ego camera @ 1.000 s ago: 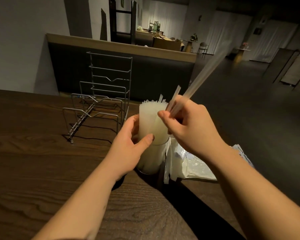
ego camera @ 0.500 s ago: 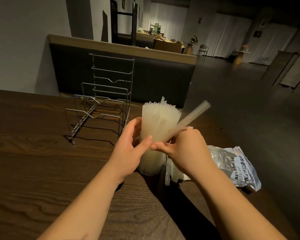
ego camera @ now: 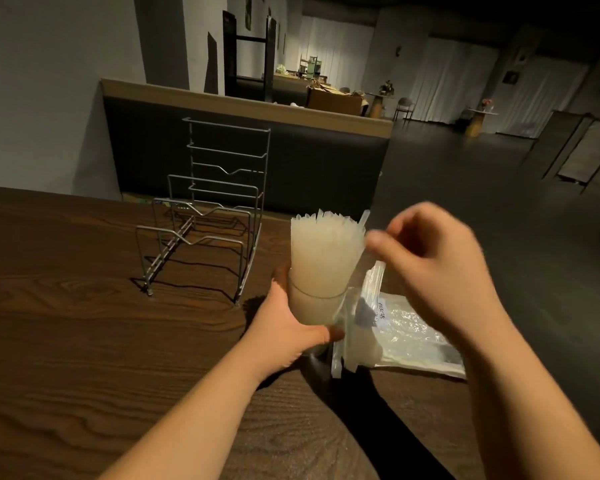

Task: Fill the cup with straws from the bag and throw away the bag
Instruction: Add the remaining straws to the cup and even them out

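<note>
A clear cup (ego camera: 314,308) stands on the dark wooden table (ego camera: 84,341), packed with a tall bundle of translucent straws (ego camera: 326,251). My left hand (ego camera: 286,329) is wrapped around the cup's lower part. My right hand (ego camera: 433,268), blurred by motion, hovers at the bundle's right side with fingers curled. Its thumb and forefinger pinch one straw (ego camera: 363,218) that stands slightly higher than the rest at the bundle's right edge. The clear plastic straw bag (ego camera: 413,337) lies flat just right of the cup, its open end raised against the cup.
A silver wire rack (ego camera: 219,209) stands on the table behind and left of the cup. The table's right edge runs just past the bag, with dark floor beyond. A low dark partition with a wooden top (ego camera: 250,105) lies behind the table.
My right hand brought the straw from high and slanted down into the bundle, where it now stands nearly upright. My left hand slid lower on the cup.
</note>
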### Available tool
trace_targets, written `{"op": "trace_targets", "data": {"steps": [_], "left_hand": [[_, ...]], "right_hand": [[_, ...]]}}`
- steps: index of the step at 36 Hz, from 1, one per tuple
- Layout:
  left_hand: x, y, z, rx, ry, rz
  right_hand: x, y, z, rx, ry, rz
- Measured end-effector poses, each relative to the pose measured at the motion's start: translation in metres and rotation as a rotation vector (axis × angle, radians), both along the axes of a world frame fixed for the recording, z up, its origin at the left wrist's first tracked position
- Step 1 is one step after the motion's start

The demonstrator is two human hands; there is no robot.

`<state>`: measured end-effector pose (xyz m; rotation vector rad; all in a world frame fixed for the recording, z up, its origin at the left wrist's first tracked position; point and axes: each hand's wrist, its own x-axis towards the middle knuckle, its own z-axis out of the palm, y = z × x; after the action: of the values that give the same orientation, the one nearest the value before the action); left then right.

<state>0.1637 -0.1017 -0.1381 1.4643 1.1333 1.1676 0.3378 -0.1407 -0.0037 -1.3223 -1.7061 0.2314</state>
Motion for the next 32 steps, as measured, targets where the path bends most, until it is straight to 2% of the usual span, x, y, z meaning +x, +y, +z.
{"op": "trace_targets", "data": {"steps": [1, 3, 6, 9, 10, 12, 14, 17, 20, 22, 24, 26, 29, 32], "left_hand": [[0.005, 0.005, -0.004, 0.006, 0.001, 0.051], [0.012, 0.012, -0.007, 0.017, 0.004, 0.120], [0.016, 0.017, -0.013, 0.045, 0.010, 0.138], [0.016, 0.008, -0.015, 0.058, -0.020, 0.144], [0.016, 0.005, -0.012, 0.062, 0.025, 0.147], [0.015, 0.001, -0.006, 0.073, 0.087, 0.157], [0.014, -0.002, -0.001, 0.083, 0.071, 0.171], [0.013, -0.005, 0.003, 0.080, -0.032, 0.205], [0.015, -0.006, 0.002, 0.065, -0.048, 0.168], [0.014, -0.005, -0.001, 0.052, -0.070, 0.147], [0.010, -0.002, -0.005, 0.033, -0.104, 0.161], [0.006, -0.002, -0.006, 0.065, -0.119, 0.153], [0.002, -0.001, -0.008, 0.051, -0.175, 0.131], [0.002, 0.001, -0.007, 0.038, -0.146, 0.116]], "right_hand": [[-0.002, 0.001, 0.003, 0.133, 0.034, 0.006], [-0.011, 0.008, 0.011, 0.209, 0.000, 0.083], [-0.032, 0.020, 0.027, 0.043, -0.189, 0.192], [-0.052, 0.027, 0.038, -0.306, -0.453, 0.247], [-0.057, 0.028, 0.038, -0.383, -0.577, 0.276], [-0.065, 0.029, 0.037, -0.370, -0.798, 0.344], [-0.066, 0.032, 0.039, -0.244, -0.875, 0.361], [-0.064, 0.035, 0.043, -0.069, -0.818, 0.282], [-0.061, 0.030, 0.040, -0.201, -0.750, 0.446], [-0.054, 0.033, 0.038, -0.182, -0.531, 0.527], [-0.039, 0.045, 0.033, -0.064, -0.216, 0.451], [-0.025, 0.054, 0.023, -0.056, 0.026, 0.350], [-0.018, 0.052, -0.003, -0.153, 0.055, 0.283], [-0.030, 0.039, -0.015, -0.244, 0.058, 0.266]]}}
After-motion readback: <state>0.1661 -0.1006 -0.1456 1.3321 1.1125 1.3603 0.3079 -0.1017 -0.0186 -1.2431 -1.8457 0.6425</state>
